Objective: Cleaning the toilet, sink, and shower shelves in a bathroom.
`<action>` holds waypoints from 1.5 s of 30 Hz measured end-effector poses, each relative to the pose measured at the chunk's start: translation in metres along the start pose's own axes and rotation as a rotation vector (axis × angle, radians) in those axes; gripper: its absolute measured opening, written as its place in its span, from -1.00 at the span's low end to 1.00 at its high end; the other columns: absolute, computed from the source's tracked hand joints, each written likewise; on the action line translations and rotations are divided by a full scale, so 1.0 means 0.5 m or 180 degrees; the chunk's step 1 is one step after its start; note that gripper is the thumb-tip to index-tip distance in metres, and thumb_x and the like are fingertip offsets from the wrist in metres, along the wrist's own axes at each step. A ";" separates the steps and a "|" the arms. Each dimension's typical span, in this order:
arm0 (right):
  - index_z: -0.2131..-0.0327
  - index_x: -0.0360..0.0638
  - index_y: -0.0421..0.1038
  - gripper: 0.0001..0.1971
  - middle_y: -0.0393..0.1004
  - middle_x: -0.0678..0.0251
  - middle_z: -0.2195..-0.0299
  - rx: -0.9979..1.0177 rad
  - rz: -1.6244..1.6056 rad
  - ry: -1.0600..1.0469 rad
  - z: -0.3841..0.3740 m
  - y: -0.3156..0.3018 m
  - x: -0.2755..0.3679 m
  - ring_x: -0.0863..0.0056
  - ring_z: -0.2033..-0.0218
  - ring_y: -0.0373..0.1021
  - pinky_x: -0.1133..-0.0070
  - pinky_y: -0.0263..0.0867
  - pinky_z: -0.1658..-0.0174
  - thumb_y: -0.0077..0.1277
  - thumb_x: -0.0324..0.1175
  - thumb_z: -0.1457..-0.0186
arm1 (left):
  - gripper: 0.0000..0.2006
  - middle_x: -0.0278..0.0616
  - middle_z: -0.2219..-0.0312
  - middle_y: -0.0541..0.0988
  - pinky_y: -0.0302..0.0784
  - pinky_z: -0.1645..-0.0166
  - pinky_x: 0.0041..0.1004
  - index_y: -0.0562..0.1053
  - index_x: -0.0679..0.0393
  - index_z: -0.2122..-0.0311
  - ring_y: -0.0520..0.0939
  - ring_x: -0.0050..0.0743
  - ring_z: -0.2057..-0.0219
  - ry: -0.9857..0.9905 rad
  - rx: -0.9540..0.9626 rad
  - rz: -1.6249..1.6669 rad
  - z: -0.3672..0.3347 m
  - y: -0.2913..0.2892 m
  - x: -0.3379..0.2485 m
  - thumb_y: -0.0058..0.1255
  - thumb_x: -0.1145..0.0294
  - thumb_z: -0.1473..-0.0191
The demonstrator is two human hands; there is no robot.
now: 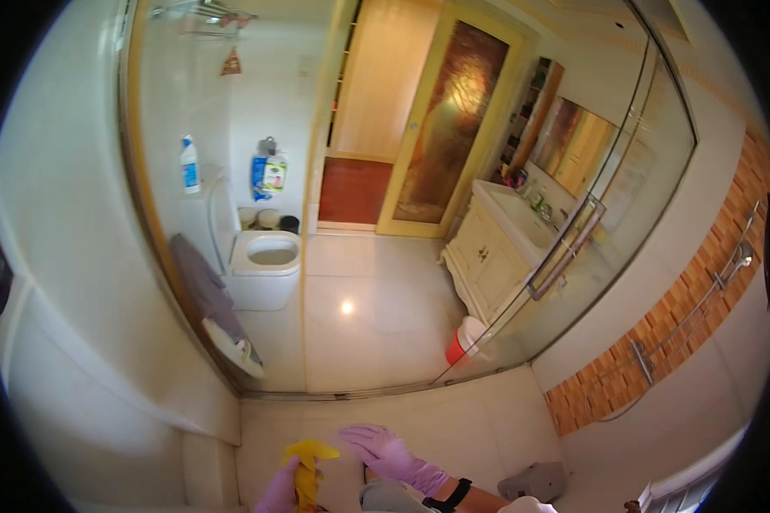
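Note:
Both of my hands wear pale pink-purple gloves, low in the head view over the light floor. My left hand [279, 491] is closed around what looks like a yellow cloth [310, 450], whose upper part juts out above the fingers toward the right. Just right of it, my right hand [387, 451] is stretched out with flat fingers pointing left. It appears to hold nothing, and a small gap separates it from the cloth. A dark band circles my right wrist.
A glass shower partition with a metal floor track [342, 396] stands ahead. Beyond it are a toilet [265, 286], a red-and-white bucket [465, 340] and a white vanity [496, 248]. A grey object [533, 481] lies at my right, below the wall shower [642, 361].

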State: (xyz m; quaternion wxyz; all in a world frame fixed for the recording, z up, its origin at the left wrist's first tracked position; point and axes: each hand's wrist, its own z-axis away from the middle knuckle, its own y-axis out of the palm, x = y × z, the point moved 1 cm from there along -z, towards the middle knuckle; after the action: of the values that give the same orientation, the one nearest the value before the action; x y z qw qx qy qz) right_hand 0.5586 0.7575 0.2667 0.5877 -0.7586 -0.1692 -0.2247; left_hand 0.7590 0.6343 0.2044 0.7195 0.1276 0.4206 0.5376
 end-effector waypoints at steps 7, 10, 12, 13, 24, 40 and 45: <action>0.07 -0.10 0.36 -0.70 0.43 0.23 0.12 0.0079 -0.0057 0.0516 0.078 -0.087 -0.227 0.25 0.10 0.34 0.39 0.25 0.04 -0.16 -0.34 -0.11 | -0.68 -0.22 0.37 0.50 0.45 0.32 -0.45 0.39 0.19 0.14 0.51 -0.44 0.40 0.0312 -0.0435 -0.1520 -0.259 0.188 -0.041 -0.15 0.20 -0.08; 0.08 -0.08 0.37 -0.71 0.44 0.25 0.14 0.0064 0.0319 0.0375 0.091 -0.153 -0.324 0.26 0.12 0.35 0.39 0.25 0.05 -0.18 -0.30 -0.13 | -0.68 -0.26 0.29 0.51 0.43 0.24 -0.49 0.40 0.22 0.11 0.53 -0.48 0.29 0.0870 -0.0091 -0.1233 -0.334 0.310 -0.091 -0.06 0.35 0.00; 0.08 -0.08 0.37 -0.71 0.45 0.25 0.15 -0.0114 0.0213 0.0595 0.087 -0.204 -0.383 0.26 0.13 0.35 0.39 0.25 0.06 -0.18 -0.28 -0.13 | -0.68 -0.27 0.27 0.51 0.43 0.21 -0.50 0.41 0.24 0.11 0.52 -0.49 0.28 0.0755 -0.0291 -0.1293 -0.367 0.387 -0.120 -0.06 0.34 -0.02; 0.09 -0.08 0.37 -0.71 0.45 0.26 0.16 -0.0363 0.0177 0.0819 0.070 -0.231 -0.423 0.26 0.14 0.35 0.38 0.25 0.06 -0.18 -0.27 -0.13 | -0.68 -0.28 0.26 0.50 0.42 0.18 -0.52 0.41 0.26 0.12 0.52 -0.50 0.26 0.0685 -0.0405 -0.1385 -0.395 0.424 -0.140 -0.05 0.32 -0.04; 0.13 -0.09 0.38 -0.70 0.46 0.23 0.25 0.0305 -0.0020 0.0759 -0.105 -0.292 -0.727 0.28 0.17 0.36 0.39 0.26 0.14 -0.20 -0.22 -0.12 | -0.57 -0.28 0.35 0.53 0.43 0.27 -0.59 0.44 0.31 0.17 0.52 -0.59 0.35 0.0776 -0.0773 -0.1638 -0.671 0.615 -0.211 -0.04 0.08 -0.10; 0.09 -0.11 0.37 -0.65 0.47 0.20 0.21 0.0289 0.0181 0.1229 -0.628 -0.610 -1.324 0.21 0.18 0.37 0.34 0.25 0.10 -0.16 -0.18 -0.10 | -0.51 -0.20 0.42 0.55 0.42 0.28 -0.56 0.45 0.38 0.21 0.54 -0.55 0.39 0.1090 -0.1173 -0.1795 -1.354 0.811 -0.706 -0.12 0.02 -0.13; 0.09 -0.11 0.38 -0.66 0.46 0.15 0.20 0.0296 0.0010 0.1651 -0.723 -0.670 -1.489 0.19 0.20 0.38 0.32 0.27 0.11 -0.15 -0.19 -0.10 | -0.49 -0.15 0.43 0.56 0.44 0.25 -0.47 0.46 0.37 0.23 0.55 -0.45 0.37 0.1333 -0.1715 -0.2792 -1.468 0.856 -0.842 -0.16 -0.02 -0.15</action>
State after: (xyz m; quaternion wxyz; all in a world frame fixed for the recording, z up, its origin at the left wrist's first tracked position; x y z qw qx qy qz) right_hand -0.2938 0.4977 0.2132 0.6460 -0.6481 -0.0219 -0.4027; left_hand -0.0999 0.2326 0.2230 0.7842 -0.3576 0.4160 0.2901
